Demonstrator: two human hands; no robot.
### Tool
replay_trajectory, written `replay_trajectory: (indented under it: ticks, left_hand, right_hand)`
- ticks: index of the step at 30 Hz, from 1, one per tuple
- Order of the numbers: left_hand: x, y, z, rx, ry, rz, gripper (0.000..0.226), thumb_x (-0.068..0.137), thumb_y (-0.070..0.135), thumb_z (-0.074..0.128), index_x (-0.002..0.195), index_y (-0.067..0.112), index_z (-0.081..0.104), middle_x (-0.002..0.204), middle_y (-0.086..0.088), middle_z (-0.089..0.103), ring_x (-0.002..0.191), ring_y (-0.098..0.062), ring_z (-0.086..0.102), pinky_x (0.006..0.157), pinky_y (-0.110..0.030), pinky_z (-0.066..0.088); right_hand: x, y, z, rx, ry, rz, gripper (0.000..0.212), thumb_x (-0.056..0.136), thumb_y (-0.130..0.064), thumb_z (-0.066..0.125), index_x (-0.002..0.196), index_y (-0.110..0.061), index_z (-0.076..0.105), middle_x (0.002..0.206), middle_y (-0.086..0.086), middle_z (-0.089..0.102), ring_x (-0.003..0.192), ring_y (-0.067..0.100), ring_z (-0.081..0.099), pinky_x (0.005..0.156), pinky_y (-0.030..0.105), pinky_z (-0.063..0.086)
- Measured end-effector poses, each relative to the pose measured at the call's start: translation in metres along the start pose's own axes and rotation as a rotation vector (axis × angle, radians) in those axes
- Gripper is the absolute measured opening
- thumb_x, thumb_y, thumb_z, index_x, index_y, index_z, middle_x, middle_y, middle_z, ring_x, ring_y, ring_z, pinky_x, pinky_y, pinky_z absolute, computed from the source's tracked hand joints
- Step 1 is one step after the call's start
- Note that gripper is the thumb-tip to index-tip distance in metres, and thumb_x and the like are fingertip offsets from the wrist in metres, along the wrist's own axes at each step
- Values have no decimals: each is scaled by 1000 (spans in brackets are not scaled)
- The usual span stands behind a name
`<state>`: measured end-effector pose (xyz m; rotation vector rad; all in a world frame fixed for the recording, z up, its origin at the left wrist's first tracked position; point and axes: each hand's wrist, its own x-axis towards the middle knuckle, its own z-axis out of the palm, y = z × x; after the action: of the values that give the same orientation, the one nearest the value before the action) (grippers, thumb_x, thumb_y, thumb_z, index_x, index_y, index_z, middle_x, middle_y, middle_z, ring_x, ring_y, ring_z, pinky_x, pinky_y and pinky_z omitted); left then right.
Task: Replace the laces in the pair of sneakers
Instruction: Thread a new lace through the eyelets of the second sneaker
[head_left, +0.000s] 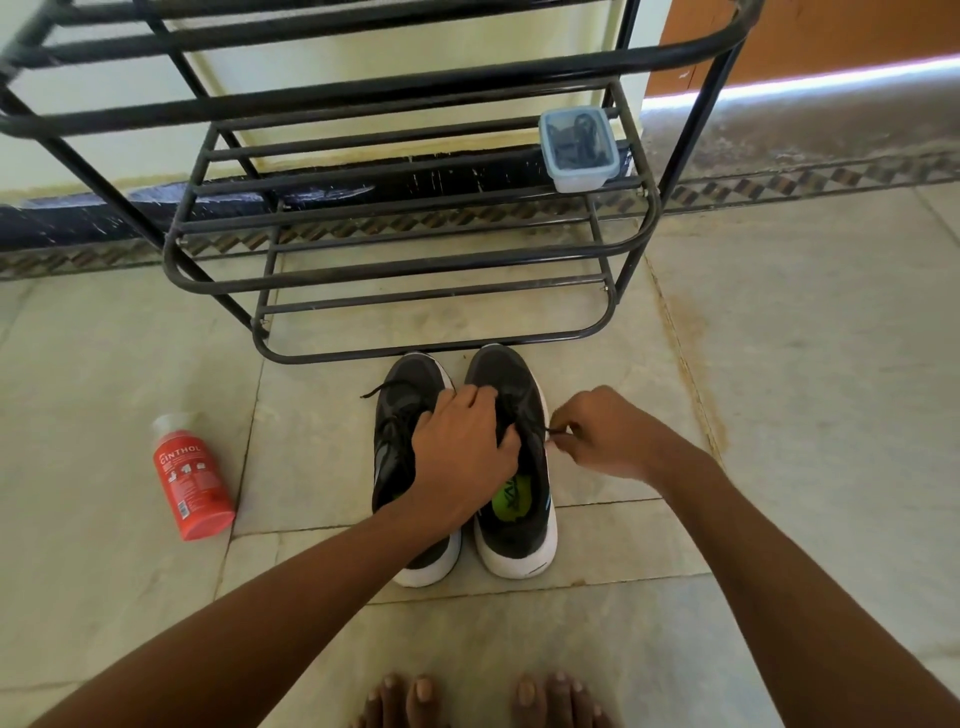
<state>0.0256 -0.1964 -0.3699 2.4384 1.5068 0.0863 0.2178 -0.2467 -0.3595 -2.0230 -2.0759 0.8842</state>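
Two dark grey sneakers with white soles stand side by side on the floor, toes toward the rack. The left sneaker (400, 410) still has its black lace, one end trailing off to the left. The right sneaker (519, 499) shows a green insole. My left hand (462, 441) lies across both shoes, fingers curled over the right sneaker's lacing area. My right hand (597, 436) pinches a thin black lace end (549, 430) at the right sneaker's outer side.
A black metal shoe rack (415, 249) stands just behind the sneakers. On its shelf at the right sits a clear plastic box (579, 148) with dark laces inside. A red Cinthol bottle (192, 475) lies on the tiled floor to the left. My bare toes show at the bottom edge.
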Motion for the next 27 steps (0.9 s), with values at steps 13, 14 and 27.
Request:
replay_trajectory:
  ticks: [13,14,27]
  left_hand:
    - [2,-3,8,54,-1,24,44,98,53,48,131,25,53,124,3,60,116,-18,53,98,-40,50]
    - [2,-2,8,60,-3,20,44,98,53,48,132,25,52,125,3,60,116,-19,53,99,-41,49]
    - [14,-8,-23,-558,-14,176,49,79,18,76,126,25,64,113,12,71,114,-13,59,99,-35,51]
  right_hand:
    - [-17,2,-8,70,174,37,21,94,-25,69,113,-20,62,96,2,74,85,18,68,78,33,55]
    - [-18,0,-8,13,113,25,22,95,-23,67,117,-19,68,99,3,75,92,20,68,82,33,55]
    - [-17,-26,-21,55,591,-97,8,96,-22,67,93,-22,74,83,-8,69,82,14,57,75,39,47]
